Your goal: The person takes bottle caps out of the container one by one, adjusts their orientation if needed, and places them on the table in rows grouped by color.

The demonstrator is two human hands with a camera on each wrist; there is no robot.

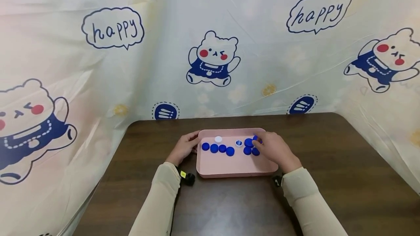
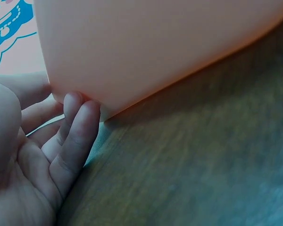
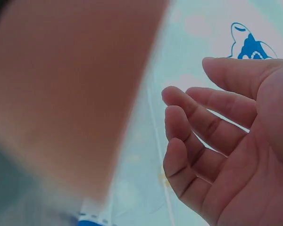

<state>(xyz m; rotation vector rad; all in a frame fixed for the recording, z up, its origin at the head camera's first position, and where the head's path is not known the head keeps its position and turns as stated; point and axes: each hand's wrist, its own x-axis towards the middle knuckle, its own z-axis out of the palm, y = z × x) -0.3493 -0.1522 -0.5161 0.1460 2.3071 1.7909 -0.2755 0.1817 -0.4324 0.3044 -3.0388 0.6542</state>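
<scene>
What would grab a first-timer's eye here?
Probably the bright blue discs on the pink tray, which sits on the dark table. Behind it, red-cheeked cartoon bears decorate the cloth. The left hand touches the tray's left edge, and the right hand is over its right end.

The tray [image 1: 229, 166] was plain pink; most caps [image 1: 214, 148] were blue, one white cap [image 1: 218, 139] and one patterned blue-and-white cap [image 1: 238, 143] among them. The bench [image 1: 315, 148] was dark brown, wood-grained; the sleeves [image 1: 155, 199] were cream; the pale cloth [image 1: 157, 61] bore navy-and-white bears [image 1: 210, 69] with red cheeks [image 1: 203, 53].
</scene>
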